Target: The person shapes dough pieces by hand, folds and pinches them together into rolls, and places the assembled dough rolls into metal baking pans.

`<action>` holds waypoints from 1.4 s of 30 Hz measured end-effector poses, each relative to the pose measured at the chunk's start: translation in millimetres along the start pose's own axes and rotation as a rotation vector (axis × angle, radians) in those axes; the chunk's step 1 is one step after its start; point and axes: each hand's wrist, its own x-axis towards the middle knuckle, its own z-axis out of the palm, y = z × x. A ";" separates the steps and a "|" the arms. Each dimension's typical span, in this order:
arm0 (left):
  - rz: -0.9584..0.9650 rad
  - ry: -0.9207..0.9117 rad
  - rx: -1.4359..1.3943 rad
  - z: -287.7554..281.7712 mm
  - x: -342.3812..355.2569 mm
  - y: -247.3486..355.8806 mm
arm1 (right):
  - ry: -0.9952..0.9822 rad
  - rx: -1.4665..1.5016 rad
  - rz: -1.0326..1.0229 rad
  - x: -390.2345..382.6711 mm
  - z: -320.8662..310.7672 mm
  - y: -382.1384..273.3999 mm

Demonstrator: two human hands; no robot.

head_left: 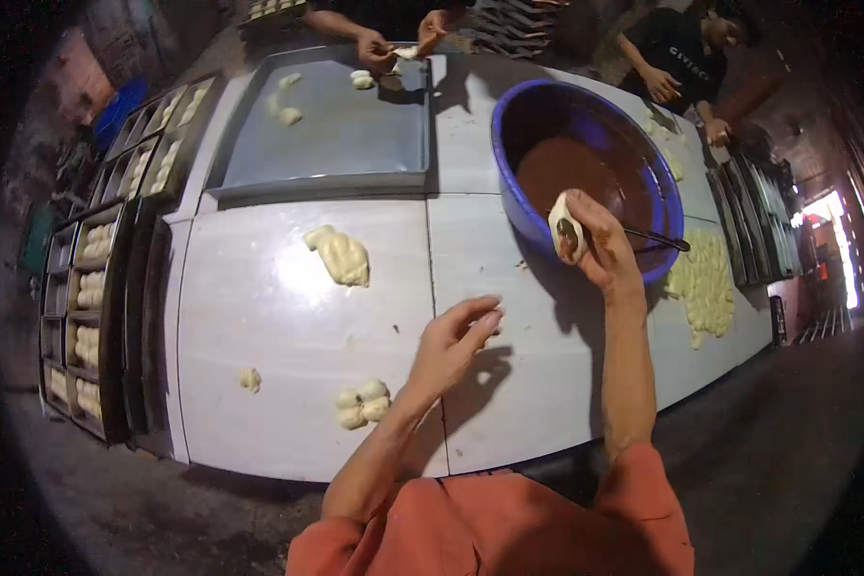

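My right hand [605, 245] grips a flattened piece of dough [560, 213] with a dab of brown filling on it, above the near rim of a purple basin [509, 182]. Brown filling [571, 168] lies in the basin, and a dark utensil handle [658, 238] pokes over its rim. Loosely curved, my left hand [451, 344] hovers over the white table with nothing visible in it. Nearest to it is a small cluster of dough balls [362, 404]. Farther off lie a pile of dough pieces [339, 256] and a dough scrap [250, 379].
Several dough pieces [703, 288] lie right of the basin. A grey tray [326, 182] holds some dough at the far left. Moulds with dough [88, 293] stand along the left edge, dark moulds [751, 226] at the right. Two other people work across the table.
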 end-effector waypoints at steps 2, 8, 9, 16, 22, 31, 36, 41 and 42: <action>0.011 0.010 -0.075 8.7 8.2 4.4 | -0.027 0.137 0.052 -12.7 11.7 15.9; 0.032 0.089 -0.497 1.8 8.5 -9.2 | -0.208 0.215 -0.001 -43.4 51.8 76.8; 0.049 0.147 -0.489 -10.3 6.2 -20.0 | -0.294 0.247 -0.037 -49.9 56.4 82.4; 0.046 0.401 -0.409 -57.2 -31.7 -25.8 | -0.106 -0.602 -0.444 -82.2 111.6 135.6; 0.139 0.549 -0.299 -57.9 -42.2 -29.0 | 0.109 -0.686 -0.587 -84.4 140.5 172.0; -0.091 0.344 -0.177 -98.6 -60.0 11.4 | -0.240 -0.186 -0.081 -107.3 143.0 154.8; -0.015 0.310 -0.137 -80.5 -72.5 17.0 | -0.258 -0.370 -0.388 -97.0 120.1 171.3; 0.051 0.263 -0.081 -83.0 -75.8 5.6 | -0.096 -0.502 -0.652 -101.3 136.5 172.4; 0.061 0.248 -0.040 -80.7 -76.1 5.4 | -0.052 -0.305 -0.560 -104.8 143.2 176.1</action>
